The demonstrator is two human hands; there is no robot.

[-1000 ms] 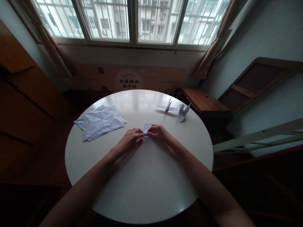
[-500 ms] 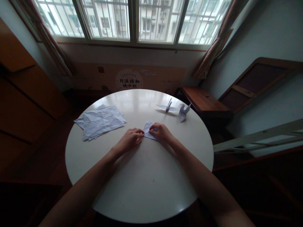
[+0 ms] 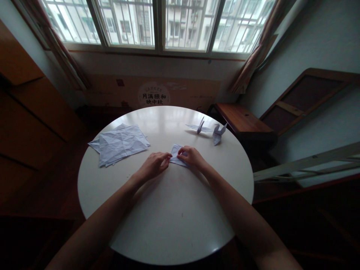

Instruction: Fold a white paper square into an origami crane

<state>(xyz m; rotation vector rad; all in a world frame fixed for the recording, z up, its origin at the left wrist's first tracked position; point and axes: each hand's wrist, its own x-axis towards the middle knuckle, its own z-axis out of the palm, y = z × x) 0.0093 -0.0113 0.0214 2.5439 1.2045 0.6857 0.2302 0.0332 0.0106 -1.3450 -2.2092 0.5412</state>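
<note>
On the round white table (image 3: 174,217), a small folded paper (image 3: 174,150) lies just beyond the table's middle, between the two hands. A second ago the left hand (image 3: 154,165) had a finger stretched across the near part of this paper, almost meeting the right fingertips; now its fingertips sit back at the paper's left edge, and more of the paper shows between the hands. Whether the left hand pinches that edge or only touches it, I cannot tell. The right hand (image 3: 191,157) has shifted only slightly, its curled thumb and forefinger set with their tips on the paper; whether they grip it or press it down, I cannot tell either. The paper's near edge now runs out more plainly beneath the right hand. Elsewhere things match the earlier view: creased sheets (image 3: 123,141) are piled towards the table's far left edge, and two paper cranes, one winged (image 3: 200,128) and one more upright (image 3: 218,135), stand near the table's far right edge.
</note>
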